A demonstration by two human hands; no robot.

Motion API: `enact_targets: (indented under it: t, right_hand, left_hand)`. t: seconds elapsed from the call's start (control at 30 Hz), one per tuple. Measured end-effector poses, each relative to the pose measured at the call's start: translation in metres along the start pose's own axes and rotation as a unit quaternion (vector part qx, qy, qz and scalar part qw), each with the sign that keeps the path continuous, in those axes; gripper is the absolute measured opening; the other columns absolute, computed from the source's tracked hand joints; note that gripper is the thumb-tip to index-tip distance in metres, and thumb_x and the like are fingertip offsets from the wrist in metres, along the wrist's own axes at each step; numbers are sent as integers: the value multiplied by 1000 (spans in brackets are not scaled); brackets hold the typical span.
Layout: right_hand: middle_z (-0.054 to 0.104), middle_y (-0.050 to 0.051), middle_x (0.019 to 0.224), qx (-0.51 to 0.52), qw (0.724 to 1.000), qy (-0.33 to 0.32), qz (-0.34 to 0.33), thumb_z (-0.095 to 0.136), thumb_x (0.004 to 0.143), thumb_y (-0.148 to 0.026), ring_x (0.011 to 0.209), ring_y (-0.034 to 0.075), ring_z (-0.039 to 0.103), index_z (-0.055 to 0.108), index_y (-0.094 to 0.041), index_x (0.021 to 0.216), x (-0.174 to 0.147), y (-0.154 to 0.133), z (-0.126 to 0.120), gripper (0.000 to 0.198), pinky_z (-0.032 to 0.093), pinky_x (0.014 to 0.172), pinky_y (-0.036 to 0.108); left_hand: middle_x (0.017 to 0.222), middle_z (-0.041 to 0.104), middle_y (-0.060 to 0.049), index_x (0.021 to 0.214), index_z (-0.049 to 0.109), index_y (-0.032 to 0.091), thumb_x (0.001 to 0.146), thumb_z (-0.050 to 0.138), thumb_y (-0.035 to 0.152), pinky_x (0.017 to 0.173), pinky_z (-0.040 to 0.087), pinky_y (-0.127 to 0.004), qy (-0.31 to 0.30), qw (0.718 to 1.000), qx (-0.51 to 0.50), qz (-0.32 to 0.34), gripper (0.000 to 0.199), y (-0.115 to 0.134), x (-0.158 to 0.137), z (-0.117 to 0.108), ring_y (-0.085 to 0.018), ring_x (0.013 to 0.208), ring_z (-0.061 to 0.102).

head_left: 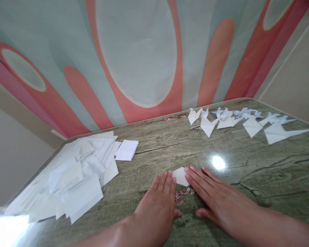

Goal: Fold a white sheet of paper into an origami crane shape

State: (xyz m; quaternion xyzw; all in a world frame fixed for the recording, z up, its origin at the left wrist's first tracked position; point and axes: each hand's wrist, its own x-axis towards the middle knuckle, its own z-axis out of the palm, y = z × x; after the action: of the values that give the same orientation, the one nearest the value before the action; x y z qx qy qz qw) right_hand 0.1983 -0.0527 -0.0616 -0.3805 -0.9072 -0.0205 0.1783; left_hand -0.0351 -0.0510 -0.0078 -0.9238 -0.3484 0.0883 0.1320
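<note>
A small folded piece of white paper point(180, 177) lies flat on the wood-patterned table, between my two hands. The fingertips of my left hand point(158, 195) press on its left end, with the fingers stretched out and lying flat. From the other side, my right hand point(211, 192) rests its outstretched fingertips on the paper's right end. Both palms face down, and the thumbs point toward each other. My fingers hide the two ends of the paper, so its full outline cannot be made out.
Loose white sheets point(79, 178) are heaped on the left of the table point(154, 140), with a small folded paper square point(127, 150) beside them. Several folded paper birds point(252, 124) stand along the back right. A patterned wall covering point(136, 51) rises behind the table's far edge.
</note>
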Motion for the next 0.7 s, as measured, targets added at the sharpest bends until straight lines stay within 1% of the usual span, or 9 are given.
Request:
enact_targets:
  t: [0.1,0.17,0.27,0.4,0.5,0.53,0.57,0.63,0.7]
  right_hand:
    - [40,19,147,-4,1000,-4,-3,59,84,-34,138,31,33,37,-7,143,2,0,-1,68,37,107,51]
    - [40,19,147,-10,1000,-7,-3,59,84,-35,137,31,35,39,-7,142,3,-1,-2,68,37,106,51]
    - [44,18,145,-21,1000,1,4,59,85,-39,135,31,38,43,-7,139,5,-3,-4,65,37,106,51]
    - [49,17,141,-21,1000,6,-5,57,86,-44,132,31,42,50,-8,134,6,-4,-4,60,37,106,51]
    - [52,17,138,-23,999,37,-18,55,88,-40,130,30,44,50,-10,134,5,-4,-2,56,38,104,50]
    - [53,17,138,-21,999,43,-16,54,88,-38,130,30,45,49,-10,134,5,-4,-2,55,37,104,50]
    - [53,17,138,-18,999,42,-13,54,88,-37,130,29,44,49,-9,135,5,-5,-3,55,37,105,50]
    - [50,18,140,-10,1000,27,-2,54,87,-37,132,30,41,45,-8,137,6,-5,-4,58,35,106,51]
    - [45,19,144,-10,1000,14,4,54,87,-35,135,30,37,41,-6,141,7,-6,-6,63,34,107,52]
  left_hand:
    - [137,50,-25,133,49,2,95,39,45,108,35,-48,3,999,17,-46,58,-5,-5,-2,-34,131,45]
    - [146,38,-22,137,44,3,96,36,50,111,32,-47,39,998,20,-46,63,-4,-1,-7,-33,139,32]
    - [154,25,-18,144,33,5,94,38,54,115,29,-43,70,997,-2,18,70,-1,10,-20,-30,144,17]
    - [151,33,-18,138,40,6,97,43,34,116,27,-46,123,990,-69,31,50,-3,20,-41,-28,145,16]
    - [154,30,-11,140,38,13,98,40,28,118,18,-53,136,981,-66,125,45,-5,24,-44,-27,146,13]
    - [155,27,-12,143,35,13,98,39,32,118,18,-52,127,980,-51,146,49,-4,26,-41,-26,146,12]
    - [154,26,-15,144,33,9,97,37,43,118,19,-50,112,982,-39,143,58,-3,26,-37,-28,146,13]
    - [152,29,-21,143,33,1,92,30,62,118,21,-48,89,992,-25,90,79,1,27,-25,-30,144,18]
    - [150,33,-22,142,35,0,91,30,64,117,18,-51,58,997,-12,58,82,4,25,-14,-33,142,23]
